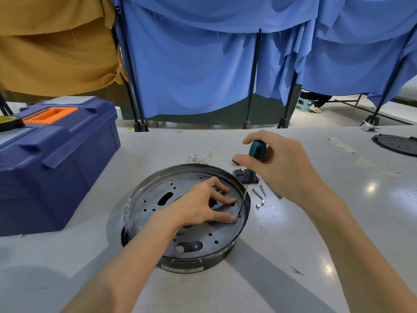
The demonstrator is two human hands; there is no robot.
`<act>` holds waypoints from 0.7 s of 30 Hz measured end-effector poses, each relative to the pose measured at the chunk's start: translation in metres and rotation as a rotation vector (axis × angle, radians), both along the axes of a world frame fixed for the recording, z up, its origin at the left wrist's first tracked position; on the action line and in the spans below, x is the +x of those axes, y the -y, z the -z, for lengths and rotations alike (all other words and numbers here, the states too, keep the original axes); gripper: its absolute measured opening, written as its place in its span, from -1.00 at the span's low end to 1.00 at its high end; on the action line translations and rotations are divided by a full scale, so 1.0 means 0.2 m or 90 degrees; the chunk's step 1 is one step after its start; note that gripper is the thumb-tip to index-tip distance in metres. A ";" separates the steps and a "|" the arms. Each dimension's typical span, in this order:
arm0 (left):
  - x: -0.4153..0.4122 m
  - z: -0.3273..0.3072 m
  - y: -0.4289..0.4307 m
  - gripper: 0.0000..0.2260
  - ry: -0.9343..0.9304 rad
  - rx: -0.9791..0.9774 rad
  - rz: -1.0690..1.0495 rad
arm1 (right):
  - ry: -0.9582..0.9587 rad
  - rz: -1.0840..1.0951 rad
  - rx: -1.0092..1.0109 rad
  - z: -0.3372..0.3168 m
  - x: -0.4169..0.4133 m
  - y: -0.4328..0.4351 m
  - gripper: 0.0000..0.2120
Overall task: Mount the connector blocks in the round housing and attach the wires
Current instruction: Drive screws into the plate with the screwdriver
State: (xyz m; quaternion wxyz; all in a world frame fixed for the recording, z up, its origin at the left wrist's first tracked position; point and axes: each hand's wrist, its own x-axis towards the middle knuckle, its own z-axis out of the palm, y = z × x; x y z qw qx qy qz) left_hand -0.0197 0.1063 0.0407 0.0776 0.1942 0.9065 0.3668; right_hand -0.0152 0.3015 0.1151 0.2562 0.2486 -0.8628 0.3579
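Round metal housing [191, 175] sits mid-table; left hand [198, 206] inside it, fingers spread flat, pinning a small black connector block [213, 202]; right hand [279, 170] curled tight round a green screwdriver [256, 150] — tip near the housing's wall. Block looks light, stiff, likely to skid — hold it from above.

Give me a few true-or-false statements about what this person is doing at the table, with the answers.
1. The right hand holds a green-handled screwdriver. True.
2. The screwdriver's tip is outside the round housing. False: it points down inside the housing, near its right rim.
3. The left hand rests inside the housing. True.
4. The toolbox is red. False: it is blue with an orange handle.
5. Some loose screws lie on the table to the right of the housing. True.
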 end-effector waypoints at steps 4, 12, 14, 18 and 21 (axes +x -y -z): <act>0.00 -0.01 -0.01 -0.67 0.040 0.047 -0.017 | 0.047 -0.073 0.001 -0.02 0.00 -0.03 -0.75; 0.01 -0.01 0.00 -0.62 0.037 0.028 -0.021 | -0.021 0.031 0.009 -0.01 0.05 0.02 -0.51; 0.01 -0.01 0.00 -0.62 0.056 0.065 -0.028 | 0.013 0.012 0.046 0.00 0.04 -0.01 -0.62; 0.01 0.00 0.00 -0.64 0.058 0.088 -0.031 | 0.074 -0.087 0.042 -0.02 0.04 -0.02 -0.51; 0.01 -0.01 -0.01 -0.66 0.055 0.083 -0.024 | 0.013 -0.054 0.027 -0.01 0.06 0.01 -0.52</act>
